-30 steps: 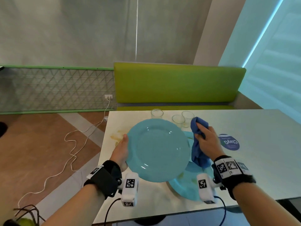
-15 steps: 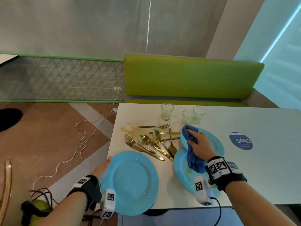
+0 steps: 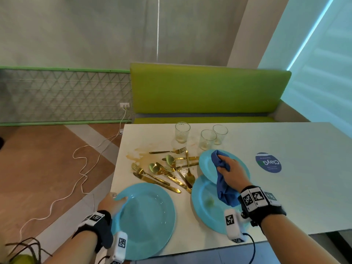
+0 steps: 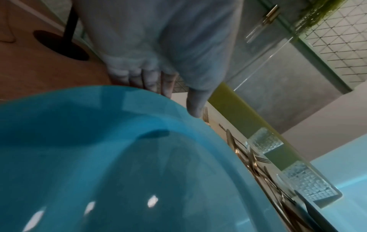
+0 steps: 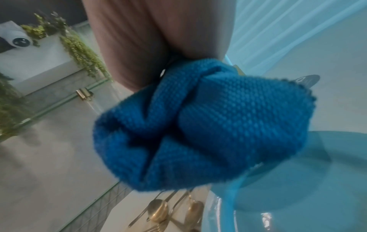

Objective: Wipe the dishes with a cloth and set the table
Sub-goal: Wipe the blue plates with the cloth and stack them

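My left hand (image 3: 112, 202) grips the left rim of a light blue plate (image 3: 144, 220), thumb on top and fingers (image 4: 151, 78) underneath. The plate (image 4: 119, 157) lies flat at the table's near left corner and overhangs the edge. My right hand (image 3: 230, 174) holds a bunched blue cloth (image 3: 222, 180) over two more blue plates, a near one (image 3: 205, 206) with a greenish smear and a far one (image 3: 204, 162). In the right wrist view the cloth (image 5: 208, 125) fills the middle, above a plate rim (image 5: 298, 188).
Several gold forks, spoons and knives (image 3: 167, 172) lie in a heap between the plates. A brown spill (image 3: 137, 156) stains the white table (image 3: 304, 197) behind them. Three glasses (image 3: 182, 132) stand at the back. A round blue sticker (image 3: 268, 162) is at right. A green bench (image 3: 205, 92) lies beyond.
The left hand has brought the plate down from upright in front of me to flat at the near left corner. The right hand with the cloth has dropped over the other plates.
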The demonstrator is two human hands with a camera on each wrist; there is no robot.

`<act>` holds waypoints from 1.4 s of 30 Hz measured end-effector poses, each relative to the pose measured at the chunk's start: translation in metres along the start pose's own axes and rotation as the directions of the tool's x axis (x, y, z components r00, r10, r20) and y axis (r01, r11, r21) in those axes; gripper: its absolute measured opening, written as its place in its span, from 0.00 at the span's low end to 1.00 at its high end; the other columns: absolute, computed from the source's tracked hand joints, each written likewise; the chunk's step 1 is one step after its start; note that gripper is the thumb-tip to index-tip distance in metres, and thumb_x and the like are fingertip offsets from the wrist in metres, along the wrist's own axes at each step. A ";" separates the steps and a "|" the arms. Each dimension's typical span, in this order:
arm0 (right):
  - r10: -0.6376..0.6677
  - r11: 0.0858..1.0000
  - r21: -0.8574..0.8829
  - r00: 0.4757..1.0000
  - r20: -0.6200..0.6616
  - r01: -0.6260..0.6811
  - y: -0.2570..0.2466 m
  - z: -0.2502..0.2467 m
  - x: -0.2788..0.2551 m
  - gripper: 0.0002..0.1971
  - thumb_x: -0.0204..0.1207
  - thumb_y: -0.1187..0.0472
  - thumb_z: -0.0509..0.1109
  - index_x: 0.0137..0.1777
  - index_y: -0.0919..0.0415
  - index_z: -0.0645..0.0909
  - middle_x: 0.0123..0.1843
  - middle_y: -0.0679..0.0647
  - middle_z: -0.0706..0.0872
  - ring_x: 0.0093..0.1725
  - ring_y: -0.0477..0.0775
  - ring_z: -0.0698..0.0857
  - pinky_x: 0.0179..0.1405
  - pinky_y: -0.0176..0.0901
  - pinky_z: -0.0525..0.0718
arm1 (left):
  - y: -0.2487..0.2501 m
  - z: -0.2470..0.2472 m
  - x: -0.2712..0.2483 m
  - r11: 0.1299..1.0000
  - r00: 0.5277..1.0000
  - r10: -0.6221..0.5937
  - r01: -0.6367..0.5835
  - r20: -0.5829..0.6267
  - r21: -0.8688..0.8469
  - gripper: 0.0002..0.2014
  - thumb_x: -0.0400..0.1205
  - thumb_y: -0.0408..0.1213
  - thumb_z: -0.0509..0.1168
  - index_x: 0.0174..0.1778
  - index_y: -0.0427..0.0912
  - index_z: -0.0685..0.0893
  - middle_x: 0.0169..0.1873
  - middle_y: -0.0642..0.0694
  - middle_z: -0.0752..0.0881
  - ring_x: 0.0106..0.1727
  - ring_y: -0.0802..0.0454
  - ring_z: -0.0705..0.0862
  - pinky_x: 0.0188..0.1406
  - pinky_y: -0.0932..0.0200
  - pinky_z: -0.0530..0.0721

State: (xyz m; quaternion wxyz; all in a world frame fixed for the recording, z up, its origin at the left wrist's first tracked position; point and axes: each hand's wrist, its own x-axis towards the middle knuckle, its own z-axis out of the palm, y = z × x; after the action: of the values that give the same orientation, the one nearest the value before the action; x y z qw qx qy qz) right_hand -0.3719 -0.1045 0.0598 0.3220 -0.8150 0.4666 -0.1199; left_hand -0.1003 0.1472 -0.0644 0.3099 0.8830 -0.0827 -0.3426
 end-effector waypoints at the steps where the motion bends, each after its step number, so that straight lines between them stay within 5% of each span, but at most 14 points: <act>1: 0.014 1.000 -0.006 1.000 -0.009 -0.014 0.005 -0.004 0.000 0.23 0.78 0.67 0.64 0.72 0.52 0.73 0.65 0.64 0.79 0.65 0.65 0.78 0.62 0.46 0.73 | 0.005 0.001 0.001 1.000 1.000 0.008 -0.008 -0.012 0.006 0.31 0.77 0.43 0.71 0.73 0.33 0.71 0.71 0.34 0.76 0.72 0.39 0.75 0.71 0.51 0.71; 7: 0.116 0.993 -0.022 0.992 -0.045 -0.117 0.038 -0.033 0.002 0.24 0.79 0.67 0.64 0.75 0.54 0.71 0.66 0.66 0.77 0.66 0.65 0.77 0.62 0.43 0.71 | 0.069 0.020 -0.006 0.970 0.975 0.158 -0.124 -0.155 0.209 0.27 0.78 0.44 0.69 0.70 0.35 0.74 0.65 0.32 0.80 0.71 0.34 0.73 0.73 0.48 0.67; 11: 0.112 0.993 -0.013 0.991 -0.080 -0.113 0.056 -0.049 0.016 0.24 0.77 0.67 0.64 0.73 0.53 0.73 0.65 0.66 0.79 0.63 0.66 0.79 0.60 0.48 0.75 | 0.146 0.068 -0.026 0.942 0.947 0.313 -0.319 0.069 0.103 0.18 0.81 0.43 0.64 0.65 0.38 0.77 0.61 0.41 0.83 0.61 0.43 0.80 0.58 0.57 0.74; 13: 0.107 0.994 -0.017 0.990 -0.091 -0.110 0.063 -0.058 0.023 0.24 0.78 0.68 0.64 0.73 0.54 0.73 0.64 0.66 0.80 0.62 0.66 0.80 0.57 0.47 0.76 | 0.181 0.100 -0.036 0.948 0.936 0.309 -0.318 0.167 0.028 0.14 0.81 0.43 0.64 0.60 0.42 0.78 0.55 0.44 0.82 0.55 0.46 0.80 0.52 0.58 0.76; 15: 0.112 0.993 -0.032 0.990 -0.090 -0.115 0.070 -0.066 0.027 0.24 0.78 0.67 0.64 0.74 0.54 0.72 0.62 0.66 0.80 0.61 0.66 0.80 0.53 0.45 0.75 | 0.206 0.136 -0.039 0.961 0.926 0.269 -0.278 0.265 -0.006 0.05 0.82 0.41 0.64 0.44 0.44 0.78 0.50 0.45 0.79 0.51 0.48 0.78 0.46 0.61 0.77; 17: 0.124 0.992 -0.025 0.988 -0.093 -0.127 0.079 -0.073 0.031 0.24 0.78 0.67 0.64 0.74 0.54 0.72 0.63 0.65 0.80 0.62 0.65 0.79 0.53 0.43 0.73 | 0.223 0.169 -0.038 0.973 0.906 0.218 -0.230 0.363 -0.010 0.10 0.83 0.38 0.63 0.35 0.47 0.75 0.49 0.41 0.79 0.48 0.50 0.77 0.39 0.61 0.78; 19: 0.133 0.991 0.000 0.986 -0.097 -0.134 0.089 -0.079 0.034 0.24 0.77 0.67 0.64 0.73 0.53 0.72 0.65 0.64 0.80 0.64 0.64 0.79 0.56 0.43 0.73 | 0.232 0.190 -0.037 0.983 0.896 0.177 -0.179 0.407 -0.032 0.04 0.82 0.36 0.63 0.48 0.41 0.82 0.54 0.36 0.82 0.48 0.48 0.77 0.38 0.60 0.81; 21: 0.150 0.989 0.011 0.984 -0.099 -0.150 0.098 -0.085 0.036 0.24 0.77 0.67 0.65 0.73 0.53 0.73 0.66 0.62 0.79 0.65 0.63 0.78 0.58 0.41 0.72 | 0.234 0.210 -0.028 0.990 0.898 0.140 -0.130 0.417 -0.052 0.16 0.82 0.34 0.64 0.65 0.33 0.79 0.62 0.33 0.82 0.50 0.46 0.79 0.47 0.56 0.84; 25: 0.159 0.987 0.027 0.981 -0.109 -0.157 0.109 -0.094 0.034 0.24 0.77 0.68 0.66 0.73 0.54 0.73 0.68 0.60 0.79 0.67 0.60 0.77 0.58 0.35 0.67 | 0.234 0.224 -0.019 0.993 0.926 0.085 -0.046 0.369 -0.112 0.08 0.80 0.37 0.63 0.48 0.37 0.85 0.61 0.31 0.84 0.62 0.36 0.83 0.60 0.51 0.83; 27: 0.170 0.985 0.033 0.979 -0.116 -0.167 0.113 -0.096 0.032 0.24 0.76 0.68 0.67 0.72 0.55 0.73 0.68 0.59 0.80 0.67 0.60 0.77 0.61 0.38 0.70 | 0.233 0.230 -0.013 0.983 0.938 0.095 -0.035 0.334 -0.182 0.17 0.80 0.41 0.64 0.58 0.32 0.84 0.59 0.33 0.85 0.61 0.36 0.84 0.63 0.46 0.83; 30: 0.211 0.977 0.040 0.970 -0.120 -0.208 0.115 -0.095 0.029 0.26 0.76 0.67 0.67 0.74 0.57 0.70 0.70 0.61 0.78 0.69 0.61 0.76 0.64 0.43 0.71 | 0.239 0.230 -0.022 0.932 0.944 0.152 -0.039 0.291 -0.360 0.22 0.77 0.44 0.65 0.60 0.30 0.81 0.56 0.36 0.86 0.56 0.37 0.85 0.60 0.47 0.84; 34: 0.254 0.967 0.065 0.961 -0.112 -0.248 0.109 -0.091 0.025 0.28 0.77 0.65 0.67 0.77 0.59 0.65 0.73 0.61 0.75 0.72 0.61 0.74 0.66 0.43 0.70 | 0.252 0.216 -0.056 0.822 0.924 0.231 -0.018 0.305 -0.569 0.16 0.83 0.34 0.61 0.63 0.28 0.75 0.58 0.32 0.83 0.54 0.37 0.84 0.52 0.46 0.83; 37: 0.242 0.970 0.024 0.962 -0.123 -0.241 0.098 -0.083 0.022 0.27 0.76 0.64 0.67 0.76 0.60 0.68 0.70 0.62 0.78 0.69 0.62 0.76 0.62 0.42 0.72 | 0.259 0.194 -0.082 0.743 0.881 0.359 -0.070 0.309 -0.665 0.11 0.85 0.34 0.57 0.63 0.40 0.70 0.54 0.39 0.82 0.51 0.42 0.82 0.46 0.50 0.83; 42: 0.238 0.969 0.007 0.925 -0.295 -0.247 0.069 -0.071 0.024 0.20 0.76 0.64 0.66 0.69 0.60 0.76 0.65 0.65 0.79 0.64 0.65 0.78 0.60 0.45 0.74 | 0.257 0.153 -0.119 0.646 0.734 0.538 -0.045 0.414 -0.762 0.12 0.89 0.40 0.50 0.65 0.45 0.74 0.54 0.47 0.85 0.55 0.47 0.84 0.59 0.48 0.82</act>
State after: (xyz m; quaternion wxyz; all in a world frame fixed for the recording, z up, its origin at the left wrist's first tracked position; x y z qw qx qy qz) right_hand -0.4413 -0.1791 0.0676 0.2492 -0.7290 0.6079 -0.1920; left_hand -0.2731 -0.0896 0.0694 0.6342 0.5058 -0.1899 -0.5530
